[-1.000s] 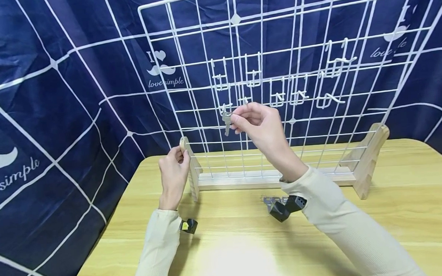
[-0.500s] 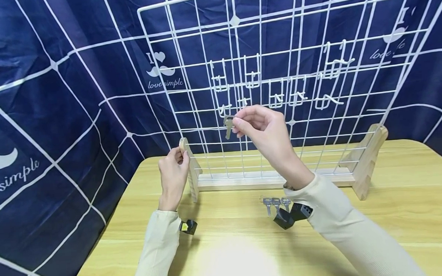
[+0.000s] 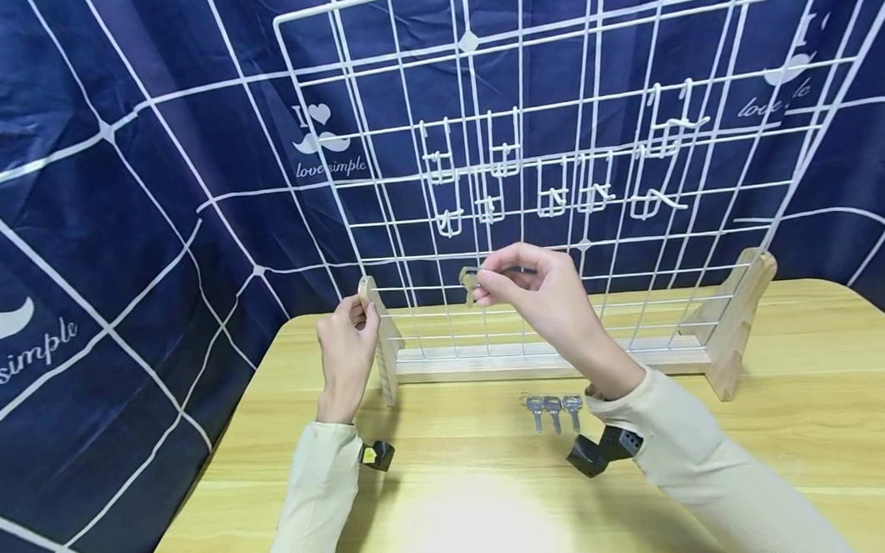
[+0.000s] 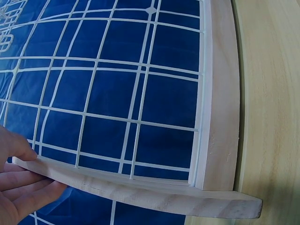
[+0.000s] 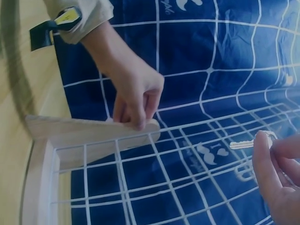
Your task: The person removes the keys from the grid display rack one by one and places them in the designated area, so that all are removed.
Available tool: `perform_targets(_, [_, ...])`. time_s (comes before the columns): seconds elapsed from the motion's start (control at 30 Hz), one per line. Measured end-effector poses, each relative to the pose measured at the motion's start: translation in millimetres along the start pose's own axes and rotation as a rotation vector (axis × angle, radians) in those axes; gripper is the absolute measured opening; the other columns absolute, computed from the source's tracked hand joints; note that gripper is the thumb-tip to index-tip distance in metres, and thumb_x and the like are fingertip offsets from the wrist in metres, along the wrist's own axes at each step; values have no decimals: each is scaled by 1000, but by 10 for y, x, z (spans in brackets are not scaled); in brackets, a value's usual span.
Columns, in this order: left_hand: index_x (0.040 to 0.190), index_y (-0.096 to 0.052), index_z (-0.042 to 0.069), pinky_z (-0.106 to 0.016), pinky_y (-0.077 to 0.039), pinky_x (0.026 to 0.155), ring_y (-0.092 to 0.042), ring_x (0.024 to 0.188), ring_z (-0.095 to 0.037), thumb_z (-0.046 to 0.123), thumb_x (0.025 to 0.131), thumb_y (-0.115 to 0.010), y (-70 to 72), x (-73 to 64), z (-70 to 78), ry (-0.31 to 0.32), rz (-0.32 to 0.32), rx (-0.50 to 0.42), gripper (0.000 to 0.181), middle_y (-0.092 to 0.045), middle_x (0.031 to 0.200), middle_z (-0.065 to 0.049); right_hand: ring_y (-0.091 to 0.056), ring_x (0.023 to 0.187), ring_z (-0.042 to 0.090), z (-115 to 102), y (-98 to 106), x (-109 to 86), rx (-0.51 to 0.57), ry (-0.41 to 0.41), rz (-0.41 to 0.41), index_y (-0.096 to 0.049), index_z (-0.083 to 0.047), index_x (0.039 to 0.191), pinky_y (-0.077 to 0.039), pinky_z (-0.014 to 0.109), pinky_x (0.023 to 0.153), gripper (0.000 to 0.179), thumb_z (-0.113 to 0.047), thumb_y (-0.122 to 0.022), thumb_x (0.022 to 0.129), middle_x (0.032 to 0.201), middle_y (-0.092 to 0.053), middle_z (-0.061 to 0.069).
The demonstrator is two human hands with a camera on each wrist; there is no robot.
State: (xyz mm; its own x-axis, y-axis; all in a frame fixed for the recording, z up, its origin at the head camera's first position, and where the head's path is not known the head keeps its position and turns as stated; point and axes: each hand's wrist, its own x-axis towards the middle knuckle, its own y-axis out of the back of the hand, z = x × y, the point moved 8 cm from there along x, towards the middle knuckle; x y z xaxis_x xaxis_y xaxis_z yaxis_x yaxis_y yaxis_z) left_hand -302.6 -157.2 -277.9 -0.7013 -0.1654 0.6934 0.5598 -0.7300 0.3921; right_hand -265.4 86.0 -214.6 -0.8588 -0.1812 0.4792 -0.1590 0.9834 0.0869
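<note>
My right hand (image 3: 545, 300) pinches a small metal key (image 3: 469, 287) in front of the white wire grid (image 3: 452, 312), below the lower row of hooks. The right wrist view shows the key (image 5: 241, 145) pointing sideways out of the fingertips, with part of a ring beside it. My left hand (image 3: 347, 348) grips the rounded top of the wooden side support (image 3: 382, 342) at the grid's left end. In the left wrist view, thumb and fingers lie on either side of that support (image 4: 140, 194). Three keys (image 3: 554, 413) lie side by side on the table.
Several white hooks, among them a lower left hook (image 3: 450, 222) and a large right hook (image 3: 675, 122), hang on the grid. A second wooden support (image 3: 741, 319) holds the right end. A blue curtain (image 3: 150, 283) surrounds the wooden table (image 3: 452, 451).
My right hand has moved down from the lower left hook, key still pinched. The three keys on the table have come fully into sight. The left hand has stayed in place.
</note>
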Motion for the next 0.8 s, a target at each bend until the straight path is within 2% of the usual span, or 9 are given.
perform_targets(0.2, [97,-66,-15,-41,-58,68,-71,78,-34,-1,87,-60,2,4,-9,8,5,-12,18,-70,89,-27,-69,74,19,114,21,-50,16,-13,-22,-59,8,102,-57,36,78,13,1,-61,91,92,-64,18])
perform_targets(0.33, [97,-66,-15,-41,-58,69,-71,78,-34,-2,87,-60,-2,5,-18,12,8,-23,18,-70,89,-27,-69,74,19,187,50,-74,-14,-17,-33,-59,8,101,-58,36,75,13,1,-62,91,91,-66,19])
perform_targets(0.6, [99,-66,-15,-41,-58,70,-71,79,-34,-1,88,-60,-5,4,-34,18,-3,-16,19,-70,91,-27,-69,76,27,362,145,-126,-239,-43,-31,-65,1,96,-57,29,69,11,-8,-66,90,89,-72,13])
perform_targets(0.73, [98,-66,-15,-41,-58,70,-71,79,-34,-1,88,-60,-7,6,-34,7,1,-16,19,-70,90,-27,-69,74,22,437,174,-157,-328,-51,-36,-68,-1,93,-55,27,64,8,-9,-67,90,86,-72,9])
perform_targets(0.8, [98,-66,-15,-41,-58,69,-71,79,-33,-1,87,-61,-7,5,-29,3,2,-17,19,-70,90,-27,-69,74,20,468,188,-175,-356,-57,-35,-69,-3,92,-55,26,65,7,-9,-67,89,87,-72,8])
